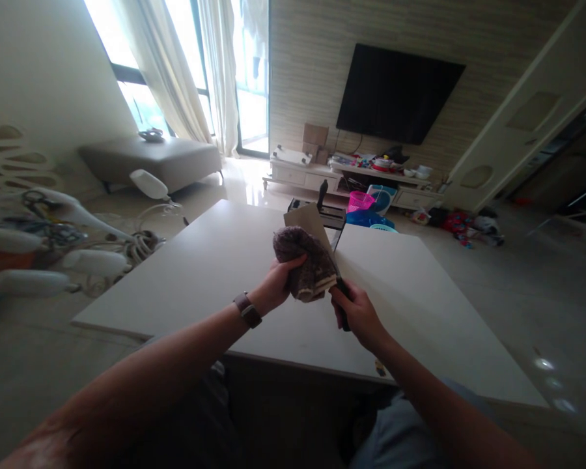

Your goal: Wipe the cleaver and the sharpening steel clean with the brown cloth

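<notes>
My left hand [277, 281], with a watch on its wrist, is closed round a folded brown cloth [300, 257]. The cloth lies against the blade of a cleaver [308, 221], covering its lower part. My right hand [359, 311] grips the cleaver's black handle [342, 305], so the broad blade tilts up and away to the left. Both hands are held above the white table [209, 260]. Behind the blade, at the table's far edge, stands a dark rack or holder [339, 215] with a black handle [323, 191] sticking up.
A small yellowish item [379, 368] lies at the table's near edge. Beyond the table are a pink basket [360, 200] and a low white cabinet [305, 174]. White lamp-like parts and cables [144, 246] fill the floor on the left. A grey bench [151, 159] stands by the window.
</notes>
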`<state>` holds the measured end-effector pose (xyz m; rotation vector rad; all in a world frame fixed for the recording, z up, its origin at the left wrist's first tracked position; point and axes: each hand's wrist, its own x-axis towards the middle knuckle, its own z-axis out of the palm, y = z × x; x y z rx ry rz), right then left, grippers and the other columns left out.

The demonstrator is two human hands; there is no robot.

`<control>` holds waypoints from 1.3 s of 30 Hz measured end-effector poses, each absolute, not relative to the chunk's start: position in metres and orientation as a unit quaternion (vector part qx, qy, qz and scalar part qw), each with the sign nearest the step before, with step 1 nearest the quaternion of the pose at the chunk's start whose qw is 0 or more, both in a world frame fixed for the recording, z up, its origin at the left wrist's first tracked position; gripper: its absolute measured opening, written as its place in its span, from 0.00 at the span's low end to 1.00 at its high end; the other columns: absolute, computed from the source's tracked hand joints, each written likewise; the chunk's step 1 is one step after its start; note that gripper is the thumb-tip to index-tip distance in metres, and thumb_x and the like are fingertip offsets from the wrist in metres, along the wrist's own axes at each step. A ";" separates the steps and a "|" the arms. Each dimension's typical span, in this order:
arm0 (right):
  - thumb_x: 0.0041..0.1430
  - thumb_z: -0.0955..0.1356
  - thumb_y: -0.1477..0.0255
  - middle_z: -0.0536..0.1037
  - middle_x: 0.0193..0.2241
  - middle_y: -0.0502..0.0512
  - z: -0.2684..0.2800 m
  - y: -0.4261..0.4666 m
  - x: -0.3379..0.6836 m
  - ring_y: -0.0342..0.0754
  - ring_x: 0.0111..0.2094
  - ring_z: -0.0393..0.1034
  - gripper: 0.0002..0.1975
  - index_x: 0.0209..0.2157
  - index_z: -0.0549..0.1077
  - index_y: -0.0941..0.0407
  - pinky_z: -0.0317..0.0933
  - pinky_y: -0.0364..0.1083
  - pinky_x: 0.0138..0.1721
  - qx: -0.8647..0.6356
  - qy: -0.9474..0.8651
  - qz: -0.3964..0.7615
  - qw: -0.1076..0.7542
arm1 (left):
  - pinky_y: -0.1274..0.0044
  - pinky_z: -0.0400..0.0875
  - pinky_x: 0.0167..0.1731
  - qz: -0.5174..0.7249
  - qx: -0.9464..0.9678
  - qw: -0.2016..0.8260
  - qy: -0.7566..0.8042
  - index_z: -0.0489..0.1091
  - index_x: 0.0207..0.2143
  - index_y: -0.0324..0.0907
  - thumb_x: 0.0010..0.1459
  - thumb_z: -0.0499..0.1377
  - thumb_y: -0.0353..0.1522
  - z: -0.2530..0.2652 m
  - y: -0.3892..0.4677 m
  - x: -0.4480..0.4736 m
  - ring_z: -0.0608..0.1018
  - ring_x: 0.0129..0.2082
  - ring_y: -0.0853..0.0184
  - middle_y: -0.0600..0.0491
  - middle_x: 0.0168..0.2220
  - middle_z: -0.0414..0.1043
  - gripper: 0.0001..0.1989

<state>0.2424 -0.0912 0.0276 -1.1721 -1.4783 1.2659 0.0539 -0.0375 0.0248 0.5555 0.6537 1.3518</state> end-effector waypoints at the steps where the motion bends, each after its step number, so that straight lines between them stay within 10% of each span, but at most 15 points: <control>1: 0.61 0.68 0.55 0.63 0.18 0.40 0.028 -0.091 0.242 0.39 0.13 0.56 0.16 0.33 0.66 0.53 0.55 0.40 0.13 -0.469 -0.589 0.508 0.418 | 0.64 0.79 0.52 0.615 0.244 0.692 0.289 0.78 0.44 0.37 0.49 0.72 0.28 0.028 -0.034 0.050 0.84 0.43 0.56 0.43 0.45 0.83 0.18; 17: 0.62 0.68 0.58 0.63 0.19 0.41 0.029 -0.100 0.245 0.37 0.14 0.55 0.16 0.29 0.64 0.54 0.56 0.39 0.13 -0.461 -0.613 0.519 0.377 | 0.63 0.75 0.57 0.689 0.251 0.620 0.279 0.75 0.52 0.37 0.60 0.62 0.28 0.067 0.009 -0.055 0.81 0.52 0.54 0.44 0.46 0.82 0.17; 29: 0.63 0.68 0.60 0.63 0.15 0.40 0.027 -0.099 0.247 0.38 0.12 0.57 0.14 0.29 0.65 0.54 0.53 0.39 0.13 -0.476 -0.665 0.486 0.309 | 0.65 0.82 0.44 0.524 0.414 0.643 0.376 0.78 0.43 0.36 0.41 0.72 0.20 0.040 -0.003 -0.061 0.85 0.37 0.53 0.41 0.39 0.82 0.23; 39: 0.62 0.68 0.60 0.63 0.16 0.40 0.032 -0.094 0.244 0.37 0.12 0.56 0.15 0.28 0.64 0.54 0.53 0.39 0.12 -0.470 -0.635 0.512 0.337 | 0.65 0.82 0.43 0.604 0.360 0.605 0.372 0.78 0.42 0.34 0.49 0.69 0.27 0.046 0.017 -0.057 0.85 0.37 0.56 0.40 0.41 0.82 0.16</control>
